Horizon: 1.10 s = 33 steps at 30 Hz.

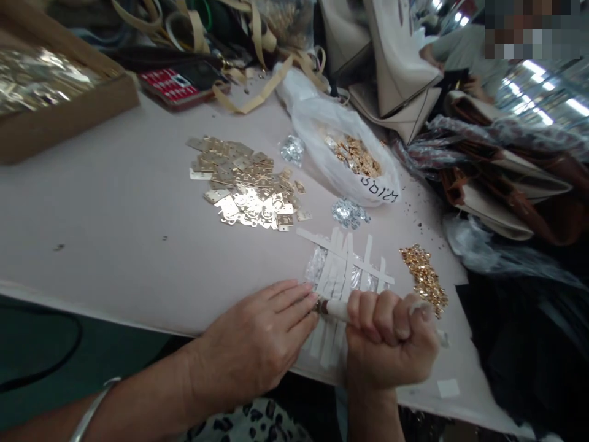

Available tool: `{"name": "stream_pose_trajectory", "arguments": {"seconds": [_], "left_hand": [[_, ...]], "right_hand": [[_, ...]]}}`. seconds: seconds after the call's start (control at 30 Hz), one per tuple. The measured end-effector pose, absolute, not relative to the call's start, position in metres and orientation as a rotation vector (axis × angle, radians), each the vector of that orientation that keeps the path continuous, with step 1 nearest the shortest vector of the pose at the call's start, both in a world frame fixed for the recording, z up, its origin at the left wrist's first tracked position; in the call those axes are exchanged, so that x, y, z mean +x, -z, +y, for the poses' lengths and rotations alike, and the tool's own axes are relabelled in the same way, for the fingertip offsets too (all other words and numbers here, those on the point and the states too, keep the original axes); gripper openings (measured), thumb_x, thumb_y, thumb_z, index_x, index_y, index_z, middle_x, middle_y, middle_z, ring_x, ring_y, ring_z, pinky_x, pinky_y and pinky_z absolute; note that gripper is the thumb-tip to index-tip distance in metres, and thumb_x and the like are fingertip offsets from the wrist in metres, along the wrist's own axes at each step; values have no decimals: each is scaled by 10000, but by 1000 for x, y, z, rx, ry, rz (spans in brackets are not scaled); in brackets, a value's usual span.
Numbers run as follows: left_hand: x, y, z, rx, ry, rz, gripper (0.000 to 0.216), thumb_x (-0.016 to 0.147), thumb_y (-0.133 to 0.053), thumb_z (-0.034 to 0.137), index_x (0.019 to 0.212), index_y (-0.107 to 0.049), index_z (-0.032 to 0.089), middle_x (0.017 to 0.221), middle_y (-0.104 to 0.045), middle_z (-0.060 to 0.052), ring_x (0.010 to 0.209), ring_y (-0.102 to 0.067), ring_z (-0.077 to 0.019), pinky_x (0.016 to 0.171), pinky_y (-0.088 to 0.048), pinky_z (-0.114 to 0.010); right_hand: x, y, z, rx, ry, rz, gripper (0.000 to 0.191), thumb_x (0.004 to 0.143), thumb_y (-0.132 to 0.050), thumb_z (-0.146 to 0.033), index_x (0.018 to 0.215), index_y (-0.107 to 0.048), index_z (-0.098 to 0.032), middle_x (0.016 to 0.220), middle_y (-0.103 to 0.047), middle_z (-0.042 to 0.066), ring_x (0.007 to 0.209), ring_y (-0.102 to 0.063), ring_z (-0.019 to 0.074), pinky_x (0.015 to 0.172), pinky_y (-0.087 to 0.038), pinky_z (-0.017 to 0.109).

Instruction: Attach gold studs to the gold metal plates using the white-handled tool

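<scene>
My right hand [391,344] is a closed fist wrapped round a white-handled tool [335,310] whose tip points left, near the table's front edge. My left hand [257,341] lies beside it with fingers together, their tips meeting the tool's tip; a small piece may be pinched there but I cannot make it out. Both hands rest over white paper strips [343,261] laid in a criss-cross on a shiny patch. A spread of flat gold metal plates [246,184] lies further back on the pale table [115,233].
A white plastic bag [343,159] of gold hardware sits at back right. Small silver piles [350,212] and a heap of gold studs [426,276] lie near the strips. A cardboard box [59,104], straps and beige bags crowd the far edge. Another person is at top right.
</scene>
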State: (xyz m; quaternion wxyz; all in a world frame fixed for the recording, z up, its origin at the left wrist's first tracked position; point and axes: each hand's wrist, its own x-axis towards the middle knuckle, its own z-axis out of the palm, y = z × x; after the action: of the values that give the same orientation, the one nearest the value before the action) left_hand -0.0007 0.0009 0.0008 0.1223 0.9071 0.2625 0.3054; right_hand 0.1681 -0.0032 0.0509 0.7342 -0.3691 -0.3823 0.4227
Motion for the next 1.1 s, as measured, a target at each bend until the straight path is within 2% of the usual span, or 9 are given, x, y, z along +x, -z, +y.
{"name": "stream_pose_trajectory", "arguments": {"seconds": [0.27, 0.47, 0.6, 0.67, 0.8, 1.0, 1.1], "left_hand": [[-1, 0, 0, 2620, -918, 763, 290, 996, -449, 164, 1169, -670, 90, 1294, -674, -132, 1250, -586, -253, 1156, -434, -410], [-3, -4, 1, 2615, -931, 739, 237, 967, -486, 152, 1091, -684, 114, 1174, -702, -104, 1156, -624, -247, 1123, -474, -415], [-3, -4, 2, 2626, -932, 740, 223, 946, -512, 145, 1094, -677, 119, 1185, -696, -101, 1176, -614, -259, 1119, -478, -426], [-3, -3, 2, 2624, -939, 742, 206, 950, -517, 153, 1076, -676, 119, 1171, -695, -111, 1161, -617, -260, 1112, -481, -428], [-4, -4, 1, 2612, -935, 722, 177, 949, -516, 147, 1032, -671, 123, 1133, -696, -112, 1131, -623, -246, 1113, -471, -417], [-2, -9, 11, 2683, -819, 699, 228, 941, -546, 116, 1153, -626, 140, 1321, -653, -105, 1293, -548, -269, 1094, -457, -429], [3, -16, 23, 2794, -717, 659, 173, 942, -588, 117, 1104, -625, 163, 1135, -712, -75, 1206, -592, -247, 1018, -485, -396]], "right_hand": [[147, -55, -3, -979, -879, -1154, 386, 936, -548, -230, 585, -388, -212, 509, -358, -67, 435, -360, 84, 455, -308, 261], [151, -67, 5, -931, -907, -1095, 412, 940, -507, -190, 564, -342, -213, 459, -301, -88, 382, -296, 66, 397, -273, 221], [156, -84, 2, -849, -771, -1096, 402, 913, -498, -172, 551, -326, -210, 448, -288, -90, 359, -276, 60, 397, -320, 221], [154, -80, 1, -854, -718, -1094, 414, 902, -529, -183, 546, -321, -211, 454, -300, -88, 362, -287, 59, 397, -318, 218], [153, -55, 8, -924, -904, -1021, 437, 910, -566, -226, 550, -318, -214, 441, -278, -101, 352, -264, 53, 371, -277, 194], [171, -59, 8, -869, -893, -904, 390, 894, -551, -204, 546, -374, -209, 422, -275, -110, 328, -227, 51, 354, -258, 191], [174, -65, -6, -868, -864, -889, 392, 900, -556, -211, 546, -389, -209, 421, -287, -106, 337, -248, 58, 363, -272, 199]]}}
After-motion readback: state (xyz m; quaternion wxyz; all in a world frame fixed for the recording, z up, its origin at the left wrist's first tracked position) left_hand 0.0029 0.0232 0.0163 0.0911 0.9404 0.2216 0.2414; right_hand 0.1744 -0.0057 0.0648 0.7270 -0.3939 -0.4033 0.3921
